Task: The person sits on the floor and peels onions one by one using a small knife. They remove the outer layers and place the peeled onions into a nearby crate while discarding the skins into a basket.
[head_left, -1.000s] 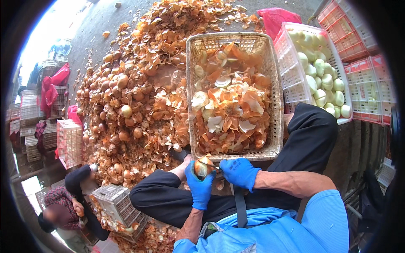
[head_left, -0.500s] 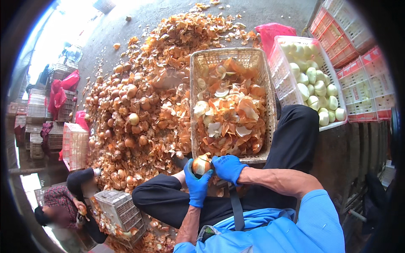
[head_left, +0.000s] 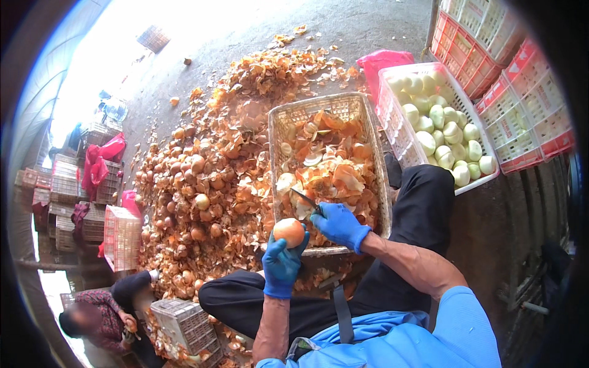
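Onion (head_left: 289, 232) gripped by blue-gloved left hand (head_left: 281, 265), right hand (head_left: 341, 226) clutching knife (head_left: 304, 198), peel-filled crate (head_left: 331, 108) nearby

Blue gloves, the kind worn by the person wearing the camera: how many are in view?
2: one on the left hand, holding an onion; one on the right hand, gripping a knife. Others may be hidden; the co-worker's hands are unclear.
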`<state>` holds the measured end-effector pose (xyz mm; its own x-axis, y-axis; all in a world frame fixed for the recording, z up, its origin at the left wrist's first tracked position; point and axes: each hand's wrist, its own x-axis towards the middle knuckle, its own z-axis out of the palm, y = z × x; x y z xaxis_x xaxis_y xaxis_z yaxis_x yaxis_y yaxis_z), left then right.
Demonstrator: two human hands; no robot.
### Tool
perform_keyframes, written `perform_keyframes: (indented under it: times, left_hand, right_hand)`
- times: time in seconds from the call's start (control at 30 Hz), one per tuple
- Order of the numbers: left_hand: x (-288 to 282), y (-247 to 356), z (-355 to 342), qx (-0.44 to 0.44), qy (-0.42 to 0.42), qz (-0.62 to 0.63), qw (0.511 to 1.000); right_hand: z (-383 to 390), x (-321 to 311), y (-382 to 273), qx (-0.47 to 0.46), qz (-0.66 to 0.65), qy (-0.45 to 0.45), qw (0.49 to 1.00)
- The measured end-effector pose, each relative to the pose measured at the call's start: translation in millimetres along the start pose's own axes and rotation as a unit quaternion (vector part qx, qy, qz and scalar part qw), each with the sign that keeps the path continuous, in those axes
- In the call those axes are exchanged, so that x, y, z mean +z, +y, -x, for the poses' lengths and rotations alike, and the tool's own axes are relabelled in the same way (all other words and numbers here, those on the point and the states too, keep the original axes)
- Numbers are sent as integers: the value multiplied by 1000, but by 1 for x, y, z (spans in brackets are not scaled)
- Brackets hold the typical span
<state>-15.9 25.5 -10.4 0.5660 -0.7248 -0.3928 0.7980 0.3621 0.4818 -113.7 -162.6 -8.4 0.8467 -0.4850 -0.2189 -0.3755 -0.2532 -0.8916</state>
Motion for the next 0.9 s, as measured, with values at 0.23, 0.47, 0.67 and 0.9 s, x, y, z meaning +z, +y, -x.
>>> perform_keyframes:
  times: [0.23,0.47,0.67,0.9]
  left_hand:
    - [-8,3,-7,-19,6,133,991]
    - [-29,11,-5,9,15,-29,999]
    - [-2,19,0,10,-36,-52,998]
    - [4,18,3,16,-35,-97,994]
  right_hand:
    - [29,12,-12,-6,-119,-67,991]
    - [49,18,-19,-43,-134,-77,987]
    - [57,24,-19,-71,-79,-64,992]
    - [62,31,-18,-78,-38,-40,995]
